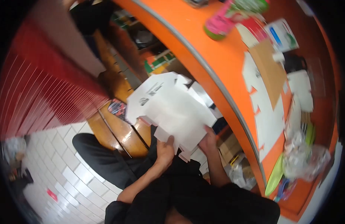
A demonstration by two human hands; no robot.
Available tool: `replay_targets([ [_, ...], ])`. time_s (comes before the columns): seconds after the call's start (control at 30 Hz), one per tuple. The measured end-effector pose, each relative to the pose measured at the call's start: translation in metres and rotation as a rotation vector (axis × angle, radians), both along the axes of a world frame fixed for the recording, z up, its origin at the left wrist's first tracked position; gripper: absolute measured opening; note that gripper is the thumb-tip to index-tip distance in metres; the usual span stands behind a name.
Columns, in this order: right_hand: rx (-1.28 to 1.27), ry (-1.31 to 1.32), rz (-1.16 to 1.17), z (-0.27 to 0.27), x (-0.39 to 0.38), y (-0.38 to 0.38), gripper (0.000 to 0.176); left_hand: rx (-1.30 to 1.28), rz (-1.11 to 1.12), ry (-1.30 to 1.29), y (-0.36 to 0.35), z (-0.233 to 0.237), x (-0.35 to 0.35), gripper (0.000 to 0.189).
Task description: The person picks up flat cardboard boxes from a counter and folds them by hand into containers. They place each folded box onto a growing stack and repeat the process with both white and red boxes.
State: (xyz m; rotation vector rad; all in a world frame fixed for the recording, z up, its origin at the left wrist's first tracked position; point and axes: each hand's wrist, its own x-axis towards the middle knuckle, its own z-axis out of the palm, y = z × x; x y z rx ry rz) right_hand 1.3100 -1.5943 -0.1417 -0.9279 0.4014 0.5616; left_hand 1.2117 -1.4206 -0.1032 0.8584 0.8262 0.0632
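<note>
A white, unfolded cardboard box (172, 112) with cut flaps and small black print is held over my lap. My left hand (165, 152) grips its near edge, thumb on top and the other fingers hidden beneath. At the near right edge, my right hand (208, 141) is closed on the same cardboard, its fingers mostly under the sheet. The far part with the print (152, 95) extends over the wooden bench. A dark patterned item (117, 108) lies on the bench just left of the cardboard.
An orange counter (202, 26) curves along the right, carrying flat white cardboard (267, 123), a brown piece (269, 71), a pink and green bottle (219, 24) and clear plastic bags (306, 158). Beside me are a slatted wooden bench (113, 130) and a red pleated curtain (49, 78).
</note>
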Motion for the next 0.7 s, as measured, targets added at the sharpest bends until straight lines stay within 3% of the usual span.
replay_targets([
  [0.07, -0.094, -0.027, 0.023, 0.012, 0.005, 0.007, 0.042, 0.013, -0.157, 0.017, 0.011, 0.018, -0.013, 0.036],
  [0.13, 0.007, 0.063, 0.113, 0.003, 0.011, 0.003, 0.041, 0.382, -0.795, -0.149, 0.025, 0.017, -0.036, 0.045],
  [0.17, 0.036, 0.078, 0.133, -0.006, 0.011, -0.007, 0.042, 0.397, -0.806, -0.151, 0.037, 0.013, -0.047, 0.045],
  [0.23, 0.176, 0.12, 0.225, -0.023, 0.012, -0.034, 0.044, -0.017, -0.958, -0.624, 0.068, 0.004, -0.071, 0.053],
  [0.27, 0.303, 0.154, 0.325, -0.028, 0.012, -0.04, 0.046, -0.01, -1.091, -0.712, 0.084, -0.023, -0.074, 0.059],
  [0.3, 0.264, 0.049, 0.336, -0.019, 0.01, -0.038, 0.05, -0.077, -0.961, -0.649, 0.094, -0.027, -0.086, 0.06],
  [0.43, 0.102, -0.001, 0.489, -0.005, 0.017, -0.016, 0.056, -0.34, 0.027, -0.425, 0.138, -0.02, -0.116, 0.065],
  [0.47, -0.041, -0.058, 0.548, 0.007, 0.02, -0.002, 0.055, -0.353, 0.141, -0.413, 0.152, -0.016, -0.119, 0.067],
  [0.5, -0.183, -0.117, 0.606, 0.018, 0.024, 0.009, 0.055, -0.342, 0.169, -0.356, 0.164, -0.01, -0.12, 0.069],
  [0.53, -0.171, -0.121, 0.616, 0.023, 0.033, 0.016, 0.055, -0.289, 0.125, -0.248, 0.172, -0.002, -0.119, 0.071],
  [0.6, -0.244, -0.25, 0.74, 0.026, 0.044, 0.031, 0.052, -0.048, -0.148, 0.185, 0.173, 0.042, -0.106, 0.068],
  [0.63, -0.39, -0.345, 0.747, 0.025, 0.046, 0.038, 0.041, -0.133, -0.062, 0.095, 0.169, 0.048, -0.107, 0.064],
  [0.67, -0.378, -0.345, 0.749, 0.025, 0.046, 0.047, 0.041, -0.216, -0.011, 0.071, 0.165, 0.048, -0.114, 0.068],
  [0.7, -0.565, -0.384, 0.845, 0.026, 0.043, 0.058, 0.035, -0.254, -0.013, 0.032, 0.156, 0.057, -0.11, 0.068],
])
